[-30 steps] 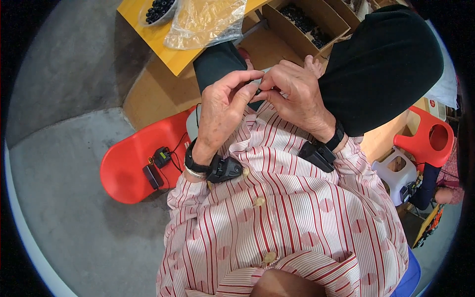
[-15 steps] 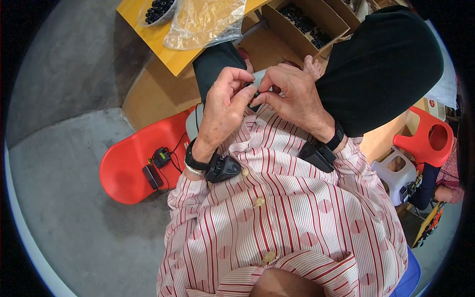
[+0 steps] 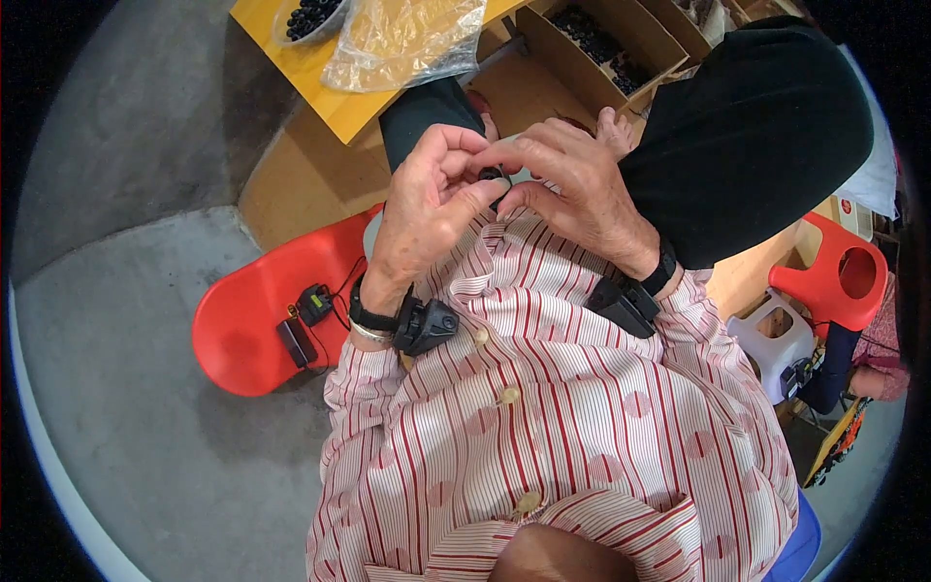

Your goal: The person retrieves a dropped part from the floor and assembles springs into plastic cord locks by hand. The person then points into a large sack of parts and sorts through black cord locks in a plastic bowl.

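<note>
Over my lap, a small black round part (image 3: 493, 176) sits between the fingertips of both hands. My left hand (image 3: 432, 204) pinches it between thumb and fingers. From the other side, my right hand (image 3: 582, 189) closes on it, the index finger reaching over the top and the thumb below. Fingers partly cover the part, so its exact kind is hidden. Each wrist wears a dark band with a black device: the left device (image 3: 427, 326) and the right device (image 3: 621, 307) rest near my striped shirt.
A yellow table (image 3: 339, 112) at upper left bears a clear bowl (image 3: 283, 37) of black round pieces and a clear plastic bag (image 3: 398, 48). Ahead stands a cardboard box (image 3: 543, 53) holding more black pieces. A red stool (image 3: 233, 339) carries small black devices; red (image 3: 824, 281) and white (image 3: 766, 335) stools stand right.
My left hand has turned slightly and shifted a little left. My right index finger now reaches farther over the black part, which shows more clearly between the fingers.
</note>
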Tool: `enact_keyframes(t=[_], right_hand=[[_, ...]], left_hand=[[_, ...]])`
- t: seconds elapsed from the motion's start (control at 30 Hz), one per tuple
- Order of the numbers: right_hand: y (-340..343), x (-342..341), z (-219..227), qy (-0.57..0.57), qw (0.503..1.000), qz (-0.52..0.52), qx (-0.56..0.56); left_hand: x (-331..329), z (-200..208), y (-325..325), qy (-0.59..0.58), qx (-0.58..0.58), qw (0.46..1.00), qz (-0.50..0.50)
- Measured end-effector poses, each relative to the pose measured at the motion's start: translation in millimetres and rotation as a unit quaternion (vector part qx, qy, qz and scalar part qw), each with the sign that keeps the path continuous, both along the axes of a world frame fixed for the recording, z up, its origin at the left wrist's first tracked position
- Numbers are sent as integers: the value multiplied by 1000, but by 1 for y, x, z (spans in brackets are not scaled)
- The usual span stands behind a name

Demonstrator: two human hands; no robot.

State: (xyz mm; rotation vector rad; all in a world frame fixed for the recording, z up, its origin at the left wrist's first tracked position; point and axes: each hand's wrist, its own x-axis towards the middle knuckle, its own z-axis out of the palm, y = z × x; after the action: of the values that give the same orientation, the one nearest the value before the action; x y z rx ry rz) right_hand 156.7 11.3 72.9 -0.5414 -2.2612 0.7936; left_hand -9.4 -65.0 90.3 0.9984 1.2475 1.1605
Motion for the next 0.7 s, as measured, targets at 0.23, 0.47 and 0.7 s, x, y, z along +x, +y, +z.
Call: enact_keyframes(t=[0.23, 0.47, 0.7], right_hand=[[-1, 0, -4, 12, 999, 33, 8], [0, -4, -9, 54, 997, 45, 23], [-1, -4, -11, 23, 998, 20, 46]], left_hand=[[-8, 1, 1, -11, -41, 998, -39], [-8, -2, 5, -34, -57, 997, -38], [1, 1, 8, -28, -55, 998, -3]])
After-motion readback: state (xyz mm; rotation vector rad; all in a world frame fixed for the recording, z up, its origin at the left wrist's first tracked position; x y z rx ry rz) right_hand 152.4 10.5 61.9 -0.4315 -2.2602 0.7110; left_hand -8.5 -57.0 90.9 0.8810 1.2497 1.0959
